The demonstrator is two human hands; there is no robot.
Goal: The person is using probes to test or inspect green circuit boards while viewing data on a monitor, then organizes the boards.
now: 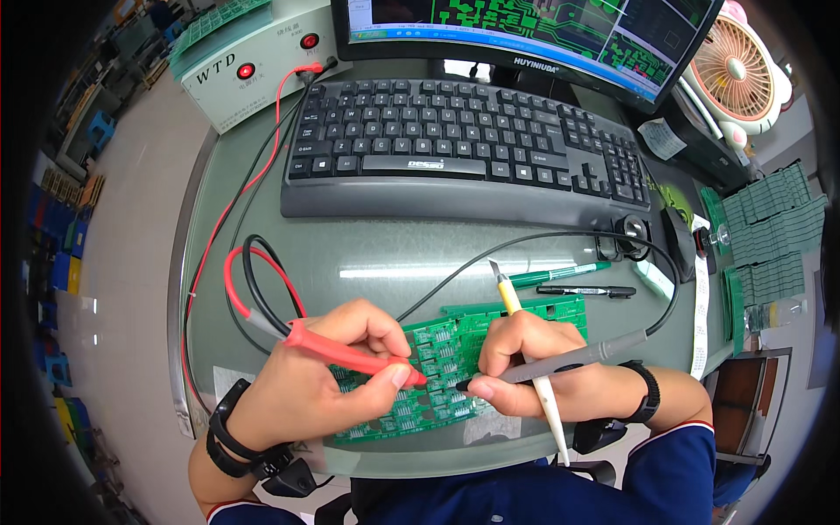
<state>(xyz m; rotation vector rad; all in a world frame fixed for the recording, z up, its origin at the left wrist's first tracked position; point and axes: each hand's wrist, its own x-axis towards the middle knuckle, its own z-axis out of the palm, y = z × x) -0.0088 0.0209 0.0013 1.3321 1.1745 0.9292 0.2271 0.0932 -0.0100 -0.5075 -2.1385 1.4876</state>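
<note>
A panel of green circuit boards point(437, 354) lies on the desk in front of me, partly covered by both hands. My left hand point(337, 385) is closed around a red test probe point(332, 348), its tip at the middle of the panel. From the right, my right hand point(547, 385) grips a grey test probe point(577, 355) whose dark tip points at the panel close to the red one. Whether either tip touches metal, I cannot tell. A craft knife point(507, 293) with a yellow and white handle is also tucked through my right fingers, blade upward.
A black keyboard point(420, 197) spans the desk behind the panel, below a monitor point(525, 52). A green pen point(560, 274) and a black marker point(586, 291) lie nearby. Red and black leads run from a white box point(262, 74). Stacked boards point(770, 245) and a mouse point(677, 245) are at right.
</note>
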